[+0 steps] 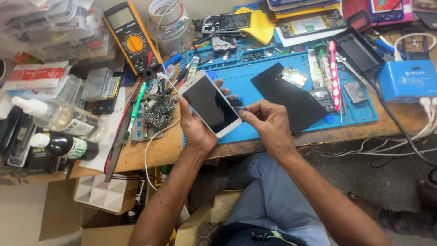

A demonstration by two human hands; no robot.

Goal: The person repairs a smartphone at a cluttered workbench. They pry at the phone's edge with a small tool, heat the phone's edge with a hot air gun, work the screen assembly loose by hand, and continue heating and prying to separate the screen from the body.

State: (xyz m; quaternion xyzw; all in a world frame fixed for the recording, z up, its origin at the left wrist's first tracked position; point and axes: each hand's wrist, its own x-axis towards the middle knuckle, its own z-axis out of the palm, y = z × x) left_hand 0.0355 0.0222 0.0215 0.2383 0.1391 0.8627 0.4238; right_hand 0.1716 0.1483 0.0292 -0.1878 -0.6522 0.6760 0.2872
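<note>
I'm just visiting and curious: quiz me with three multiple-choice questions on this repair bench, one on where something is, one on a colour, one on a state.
1. Where is the yellow multimeter?
A. far left of the blue mat
B. on the floor
C. on the person's lap

2. What colour is the frame of the phone?
A. red
B. white
C. green

3. How is the phone's screen?
A. lit with a picture
B. dark
C. covered by a cloth

Answers:
1 A, it lies at the back of the bench, left of the blue mat.
2 B, a white rim borders the glass in the left hand.
3 B, the glass is black while the right hand pinches at its edge.
</note>
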